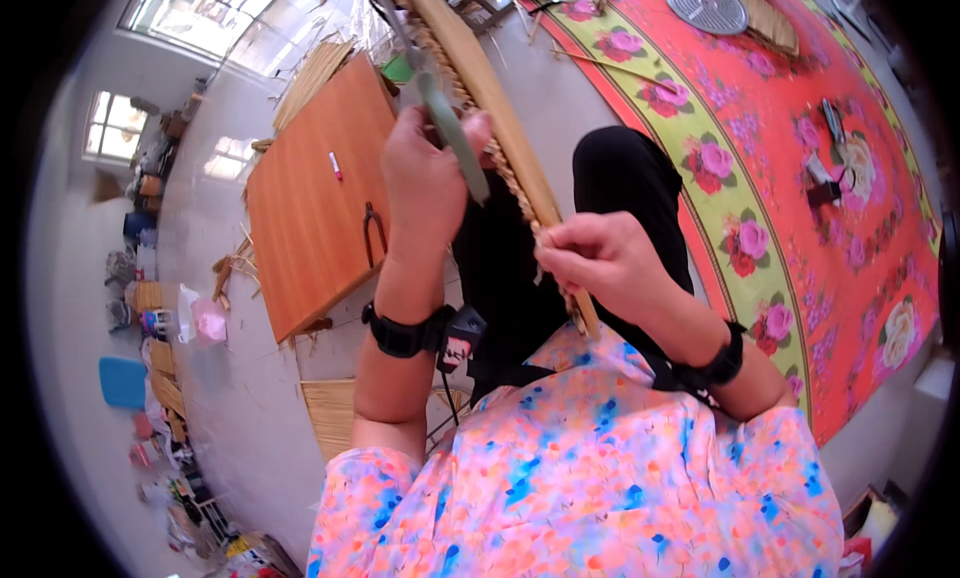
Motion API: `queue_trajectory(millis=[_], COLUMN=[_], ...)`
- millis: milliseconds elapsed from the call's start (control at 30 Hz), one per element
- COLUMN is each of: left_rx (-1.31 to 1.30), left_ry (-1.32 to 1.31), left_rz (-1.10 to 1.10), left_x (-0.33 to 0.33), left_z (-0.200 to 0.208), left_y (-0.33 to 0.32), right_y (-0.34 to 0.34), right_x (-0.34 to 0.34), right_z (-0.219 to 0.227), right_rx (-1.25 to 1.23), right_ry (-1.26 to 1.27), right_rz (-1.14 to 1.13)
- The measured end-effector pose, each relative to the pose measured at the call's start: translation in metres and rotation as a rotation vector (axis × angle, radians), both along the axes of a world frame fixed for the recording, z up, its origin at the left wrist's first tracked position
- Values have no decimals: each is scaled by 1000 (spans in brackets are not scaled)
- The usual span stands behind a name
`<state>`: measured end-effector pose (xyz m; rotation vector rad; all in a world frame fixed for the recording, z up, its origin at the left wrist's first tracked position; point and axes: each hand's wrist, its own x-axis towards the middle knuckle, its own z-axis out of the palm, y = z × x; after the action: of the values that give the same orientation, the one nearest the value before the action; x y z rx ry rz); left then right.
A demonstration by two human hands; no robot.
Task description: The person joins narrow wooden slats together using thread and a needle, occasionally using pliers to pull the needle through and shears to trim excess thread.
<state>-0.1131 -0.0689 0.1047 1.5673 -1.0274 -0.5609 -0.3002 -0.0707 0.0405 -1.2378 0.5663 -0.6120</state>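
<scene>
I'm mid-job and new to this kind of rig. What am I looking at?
There is no machine: these are a person's bare left hand and right hand. The single picture comes from a wide fisheye camera on their head, looking down, so straight edges bend. The left hand holds a grey-green handled tool; the right hand pinches the braided straw edging along a long, pale wooden strip. On the orange-brown wooden board lie a white-and-red marker pen and a dark, forked tool.

Bright daylight pours through overexposed windows (pixel 205 13) far beyond and left of the fingers (pixel 582 233), glaring off the pale floor (pixel 228 158), while fisheye distortion bends outlying edges toward a black rim and softens detail.
</scene>
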Motion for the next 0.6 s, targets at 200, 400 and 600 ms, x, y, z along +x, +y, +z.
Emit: queue_trajectory(millis=[200, 400, 600], left_rx=[-15, 169, 763], left_ry=[151, 86, -508], left_rz=[-156, -82, 348], left_x=[2, 40, 154], left_z=[-3, -50, -164], left_y=[19, 23, 62], right_y=[0, -22, -33], right_x=[-22, -35, -25], right_z=[33, 22, 22], right_rx=[-15, 181, 279], right_ry=[-15, -159, -149], right_rz=[90, 74, 31])
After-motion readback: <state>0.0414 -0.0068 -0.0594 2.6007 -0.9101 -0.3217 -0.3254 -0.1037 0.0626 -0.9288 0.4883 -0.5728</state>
